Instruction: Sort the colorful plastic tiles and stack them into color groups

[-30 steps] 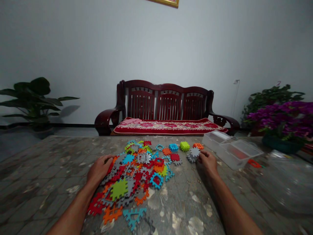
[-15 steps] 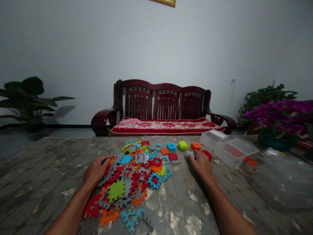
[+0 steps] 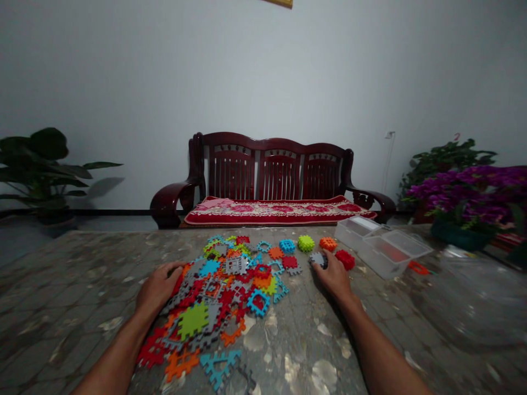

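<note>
toothed pieces (image 3: 193, 321): matt plastic | bench (image 3: 279, 164): glossy wood (lacquered-looking) | box (image 3: 377, 264): translucent plastic

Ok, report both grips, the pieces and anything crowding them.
Left grip at left edge of jumbled toothed pieces. Right grip at gray toothed stack. Red toothed stack close by, on the right.

I face a carved dark-red wooden bench (image 3: 279, 178) against a plain pale wall (image 3: 263, 71).
A red floral runner (image 3: 272, 214) covers its seat; a gilt frame's edge (image 3: 280, 3) shows above. To my left, a broad-leafed plant (image 3: 43, 159) throws a soft shadow; to my right, purple flowers (image 3: 473, 189) stand below a wall socket (image 3: 389, 134). Dark skirting (image 3: 123, 212) meets grey floor (image 3: 119, 222) in dim light.
</note>
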`<move>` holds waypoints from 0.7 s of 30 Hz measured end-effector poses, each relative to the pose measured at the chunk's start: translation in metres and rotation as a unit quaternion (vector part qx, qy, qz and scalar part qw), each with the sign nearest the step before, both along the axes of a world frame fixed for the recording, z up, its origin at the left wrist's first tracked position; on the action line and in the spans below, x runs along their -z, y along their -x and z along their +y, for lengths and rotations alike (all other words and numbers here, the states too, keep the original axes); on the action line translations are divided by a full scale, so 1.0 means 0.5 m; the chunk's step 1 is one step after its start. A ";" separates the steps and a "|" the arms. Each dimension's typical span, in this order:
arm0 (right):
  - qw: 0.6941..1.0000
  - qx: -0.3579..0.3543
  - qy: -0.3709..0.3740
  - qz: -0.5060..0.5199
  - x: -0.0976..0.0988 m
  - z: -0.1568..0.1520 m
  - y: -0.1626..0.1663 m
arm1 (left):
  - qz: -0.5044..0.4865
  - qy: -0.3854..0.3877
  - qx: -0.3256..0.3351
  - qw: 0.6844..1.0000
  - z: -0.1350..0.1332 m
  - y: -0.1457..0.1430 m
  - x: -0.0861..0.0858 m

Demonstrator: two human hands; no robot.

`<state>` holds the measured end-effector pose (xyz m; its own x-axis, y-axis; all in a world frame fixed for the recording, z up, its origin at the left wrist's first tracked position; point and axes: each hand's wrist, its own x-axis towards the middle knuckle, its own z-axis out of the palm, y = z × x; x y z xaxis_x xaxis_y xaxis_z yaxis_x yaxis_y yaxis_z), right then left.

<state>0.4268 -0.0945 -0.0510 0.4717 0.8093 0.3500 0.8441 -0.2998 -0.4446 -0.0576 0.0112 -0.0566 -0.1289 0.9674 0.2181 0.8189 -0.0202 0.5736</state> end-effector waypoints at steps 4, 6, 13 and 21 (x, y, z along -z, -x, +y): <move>0.999 0.005 0.029 -0.037 -0.001 -0.003 0.002 | -0.003 -0.005 0.006 1.000 0.001 0.000 0.002; 0.998 0.004 0.041 -0.055 -0.002 -0.001 0.006 | -0.008 -0.005 0.012 1.000 0.000 0.000 0.001; 0.995 0.007 0.056 -0.083 -0.014 -0.003 0.017 | -0.006 0.004 0.003 1.000 -0.003 -0.003 -0.005; 0.988 -0.124 -0.035 -0.086 -0.027 -0.007 0.091 | -0.009 -0.007 0.011 1.000 0.003 0.003 0.004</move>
